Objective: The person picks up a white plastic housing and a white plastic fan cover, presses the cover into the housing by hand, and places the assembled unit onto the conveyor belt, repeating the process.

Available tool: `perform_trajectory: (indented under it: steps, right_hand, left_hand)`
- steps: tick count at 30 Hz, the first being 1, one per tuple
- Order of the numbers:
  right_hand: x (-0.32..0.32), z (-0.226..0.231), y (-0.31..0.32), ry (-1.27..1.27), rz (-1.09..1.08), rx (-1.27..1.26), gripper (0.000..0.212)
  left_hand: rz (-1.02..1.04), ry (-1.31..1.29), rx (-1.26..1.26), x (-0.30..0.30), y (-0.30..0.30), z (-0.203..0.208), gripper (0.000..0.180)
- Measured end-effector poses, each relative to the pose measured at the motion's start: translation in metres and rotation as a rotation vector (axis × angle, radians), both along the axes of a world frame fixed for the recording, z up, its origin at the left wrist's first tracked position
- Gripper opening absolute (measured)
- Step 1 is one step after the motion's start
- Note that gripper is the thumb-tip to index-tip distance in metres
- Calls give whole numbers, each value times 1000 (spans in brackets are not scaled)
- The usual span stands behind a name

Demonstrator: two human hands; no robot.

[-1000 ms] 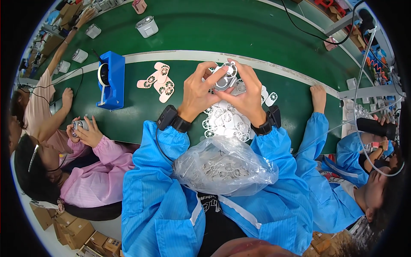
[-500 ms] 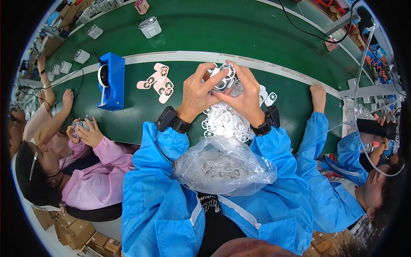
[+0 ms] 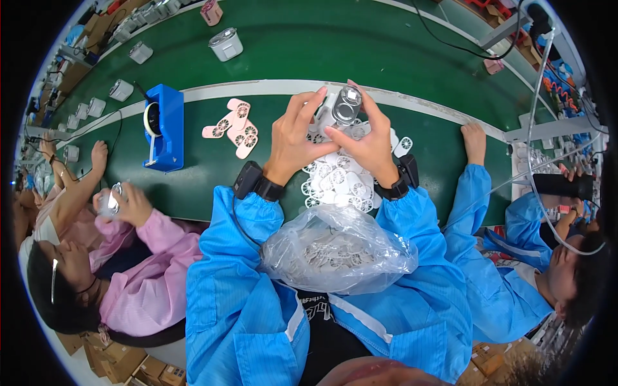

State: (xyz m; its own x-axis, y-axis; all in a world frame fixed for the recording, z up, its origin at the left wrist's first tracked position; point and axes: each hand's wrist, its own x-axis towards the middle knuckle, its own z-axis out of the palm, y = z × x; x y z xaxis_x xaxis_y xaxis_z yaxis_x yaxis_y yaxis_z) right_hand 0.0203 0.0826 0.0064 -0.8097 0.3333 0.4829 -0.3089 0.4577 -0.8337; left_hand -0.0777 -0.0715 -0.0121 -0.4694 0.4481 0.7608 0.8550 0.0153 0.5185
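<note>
Above the middle of the bench, I hold a small white housing with a grey, clear-covered oblong end (image 3: 346, 106). My right hand (image 3: 372, 138) grips it between thumb and fingers along its right and near side. My left hand (image 3: 295, 135) is closed at its left side, fingertips against the white edge. Under my hands lies a heap of white oblong plates with spoked round openings (image 3: 341, 180). An open clear plastic bag (image 3: 341, 251) of similar white plates rests against my front, between my forearms.
Pink spoked plates (image 3: 241, 132) lie left of my hands, beside a blue tape dispenser (image 3: 168, 128). Beyond a pale rail, a green belt carries a white housing (image 3: 225, 45) and a pink one (image 3: 210, 11). Co-workers sit on both sides; one hand (image 3: 474, 143) rests on the bench at right.
The housing has turned in my hands: its spoked face showed before, and now the grey, clear-covered end does. The left co-worker in pink has raised the clear part they hold.
</note>
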Motion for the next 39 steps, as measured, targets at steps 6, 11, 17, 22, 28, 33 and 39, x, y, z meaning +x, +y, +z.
perform_trajectory:
  steps: [6,11,17,22,28,33,39]
  right_hand:
    - [-10,-13,27,33,-21,-97,80]
    - [-44,-8,113,-82,43,-229,72]
    - [-86,-24,194,-201,116,35,76]
    - [-85,-32,202,-321,128,-10,77]
    - [-38,-2,168,34,-40,-648,79]
    - [45,81,39,411,662,-1362,82]
    - [87,98,-1,443,785,-1471,83]
  left_hand:
    - [-13,-133,-51,3,-5,9,94]
    - [34,-210,-72,4,-2,3,80]
    - [34,-188,-80,2,0,7,63]
    - [30,-228,-106,6,-5,8,55]
    - [39,-213,-41,2,-1,7,48]
    - [26,-229,-34,5,-2,5,39]
    - [19,-196,-54,3,0,4,32]
